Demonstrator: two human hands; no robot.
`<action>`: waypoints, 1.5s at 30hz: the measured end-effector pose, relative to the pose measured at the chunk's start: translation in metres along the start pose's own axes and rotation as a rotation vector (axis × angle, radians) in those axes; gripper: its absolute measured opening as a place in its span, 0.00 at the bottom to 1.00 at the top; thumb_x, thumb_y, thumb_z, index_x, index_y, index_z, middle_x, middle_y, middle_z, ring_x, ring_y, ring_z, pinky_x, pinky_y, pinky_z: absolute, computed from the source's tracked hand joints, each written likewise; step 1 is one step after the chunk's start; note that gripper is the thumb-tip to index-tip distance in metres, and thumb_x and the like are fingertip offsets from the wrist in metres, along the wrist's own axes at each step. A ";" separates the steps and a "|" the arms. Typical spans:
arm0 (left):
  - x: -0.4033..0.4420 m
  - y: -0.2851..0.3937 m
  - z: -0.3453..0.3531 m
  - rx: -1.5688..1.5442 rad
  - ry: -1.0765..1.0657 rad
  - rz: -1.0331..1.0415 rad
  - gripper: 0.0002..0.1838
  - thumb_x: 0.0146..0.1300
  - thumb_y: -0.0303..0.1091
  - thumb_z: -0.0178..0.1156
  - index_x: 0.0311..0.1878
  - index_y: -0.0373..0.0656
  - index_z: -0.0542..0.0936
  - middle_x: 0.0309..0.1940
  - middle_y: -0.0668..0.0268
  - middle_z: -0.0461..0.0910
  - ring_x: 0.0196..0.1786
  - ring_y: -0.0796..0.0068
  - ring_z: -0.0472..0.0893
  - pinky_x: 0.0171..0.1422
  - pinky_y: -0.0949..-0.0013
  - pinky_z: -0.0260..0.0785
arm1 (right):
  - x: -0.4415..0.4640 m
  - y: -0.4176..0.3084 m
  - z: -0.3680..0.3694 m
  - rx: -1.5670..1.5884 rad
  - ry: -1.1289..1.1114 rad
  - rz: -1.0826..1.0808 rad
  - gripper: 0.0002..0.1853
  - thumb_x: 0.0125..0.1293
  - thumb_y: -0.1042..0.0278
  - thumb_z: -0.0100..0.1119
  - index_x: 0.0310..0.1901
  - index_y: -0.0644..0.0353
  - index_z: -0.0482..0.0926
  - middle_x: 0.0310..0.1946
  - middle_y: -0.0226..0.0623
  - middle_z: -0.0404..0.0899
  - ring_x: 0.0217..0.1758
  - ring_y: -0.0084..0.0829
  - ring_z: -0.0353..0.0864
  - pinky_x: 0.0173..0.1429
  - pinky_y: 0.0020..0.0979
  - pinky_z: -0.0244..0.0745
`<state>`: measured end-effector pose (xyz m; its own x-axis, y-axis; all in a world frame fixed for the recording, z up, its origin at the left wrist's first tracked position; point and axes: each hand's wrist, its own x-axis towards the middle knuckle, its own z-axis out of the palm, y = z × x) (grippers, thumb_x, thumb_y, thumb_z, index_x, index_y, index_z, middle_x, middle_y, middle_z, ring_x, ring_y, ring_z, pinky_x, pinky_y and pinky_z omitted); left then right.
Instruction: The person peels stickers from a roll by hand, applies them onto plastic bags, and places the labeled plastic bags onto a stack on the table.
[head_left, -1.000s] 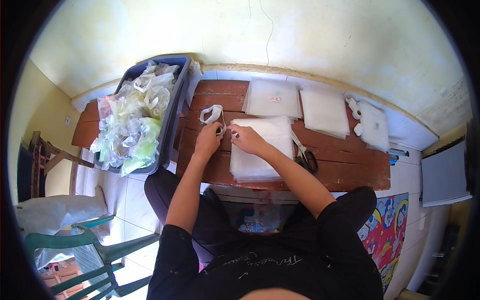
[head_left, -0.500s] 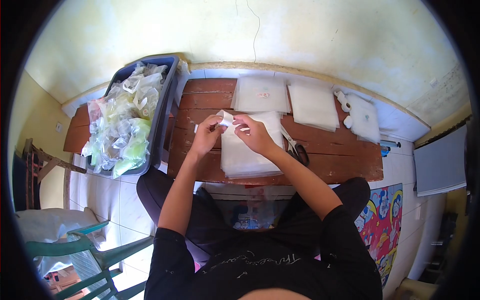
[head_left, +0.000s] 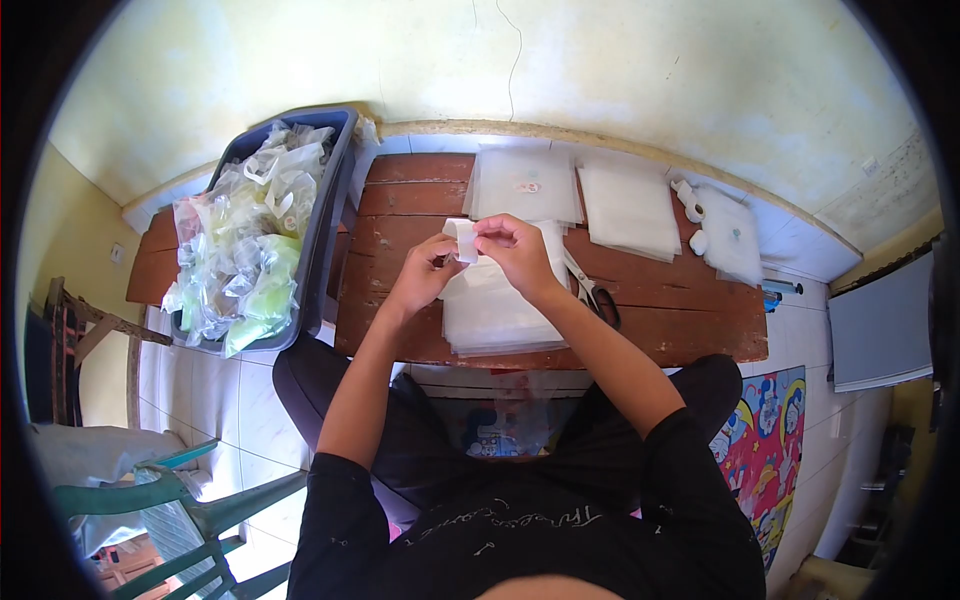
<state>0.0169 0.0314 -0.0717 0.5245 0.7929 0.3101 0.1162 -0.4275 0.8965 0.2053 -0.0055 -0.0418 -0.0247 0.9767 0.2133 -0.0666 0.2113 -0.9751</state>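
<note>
My left hand (head_left: 425, 273) pinches the left side of a white strip (head_left: 462, 238), which looks like a rolled or folded band. The fingers of my right hand (head_left: 518, 256) are closed on the strip's right side. Both hands are raised over the upper left part of a stack of clear plastic sheets or bags (head_left: 500, 315). Black-handled scissors (head_left: 597, 298) lie just right of that stack, partly behind my right forearm.
On the brown wooden table (head_left: 405, 200) are two more plastic stacks (head_left: 525, 190) (head_left: 628, 210), and a further stack (head_left: 730, 240) beside white rolls (head_left: 688, 202). A dark tub (head_left: 335, 200) full of crumpled plastic bags (head_left: 250, 230) stands left. A green chair (head_left: 215, 510) is at lower left.
The view has shifted right. Both hands have come together at the white strip, which was near the table at first and is now raised between them. My right fingers have closed on it.
</note>
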 end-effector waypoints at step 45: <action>0.003 0.022 0.000 -0.120 0.183 0.084 0.07 0.65 0.21 0.61 0.44 0.30 0.83 0.39 0.64 0.80 0.35 0.79 0.80 0.37 0.77 0.74 | 0.001 -0.012 0.012 -0.690 0.006 -0.671 0.08 0.58 0.79 0.63 0.41 0.65 0.81 0.37 0.42 0.82 0.42 0.44 0.81 0.47 0.39 0.78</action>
<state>0.0206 0.0244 -0.0514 0.3652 0.8270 0.4274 -0.0278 -0.4492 0.8930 0.1945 -0.0078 -0.0291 -0.1902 0.6438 0.7411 0.5361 0.7006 -0.4710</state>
